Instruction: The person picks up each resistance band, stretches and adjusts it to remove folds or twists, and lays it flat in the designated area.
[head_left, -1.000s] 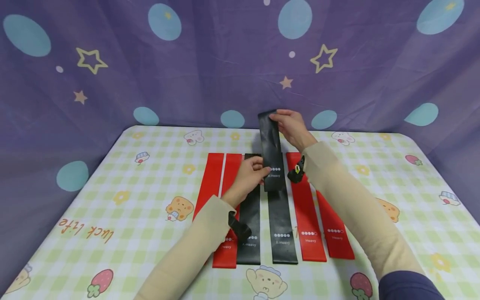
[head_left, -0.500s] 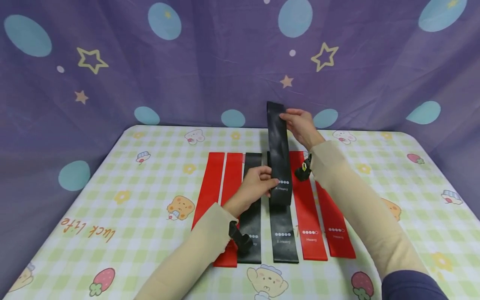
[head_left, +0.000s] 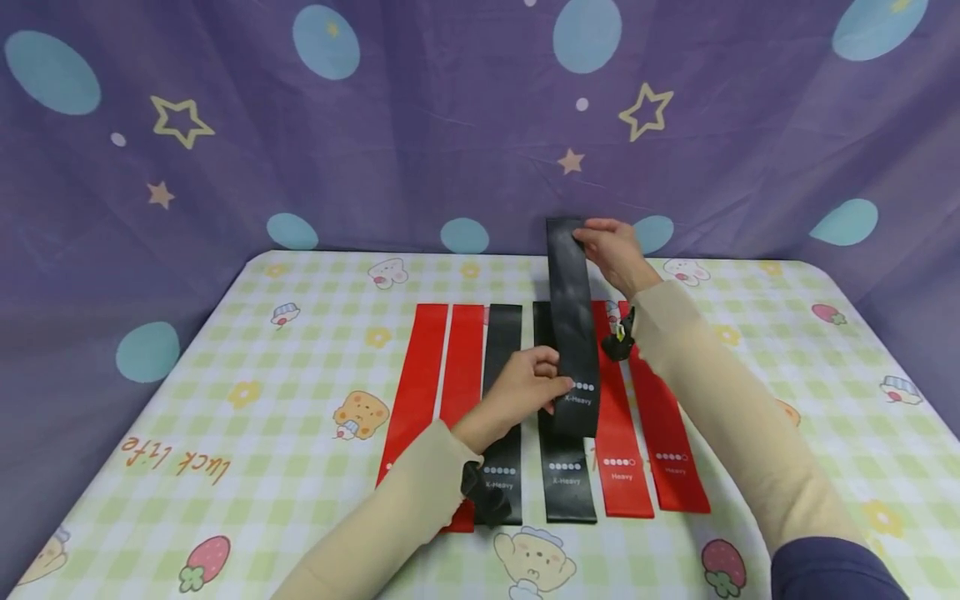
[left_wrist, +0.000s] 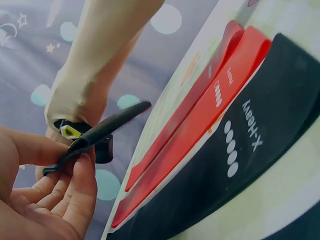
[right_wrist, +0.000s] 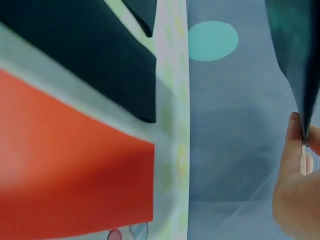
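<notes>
Held item: one black resistance band, printed "X-Heavy" with a row of white dots near its lower end. It sits at the centre of the head view, raised off the table and stretched lengthwise between both hands, lying over the gap between the flat black and red bands.

Left hand: centre of the head view, fingers curled, pinching the band's lower end beside the printed label. The left wrist view shows thumb and fingers closed on the band's thin edge at lower left of that frame.

Right hand: upper centre of the head view, just in front of the backdrop, fingers folded over the band's upper end. The right wrist view shows a fingertip pressed against the dark band at the right edge of that frame.

Laid flat on the table, in a row from left to right of the head view:
- two red bands, side by side, partly covered by the left sleeve;
- black band marked "X-Heavy";
- second black band marked "X-Heavy", directly beneath the held one;
- two red bands marked "Heavy", partly under the right forearm.

Surface: tablecloth, green-and-white check with bears, strawberries and the words "luck life".

Background: purple backdrop with blue ovals and stars, filling the upper half of the frame.
</notes>
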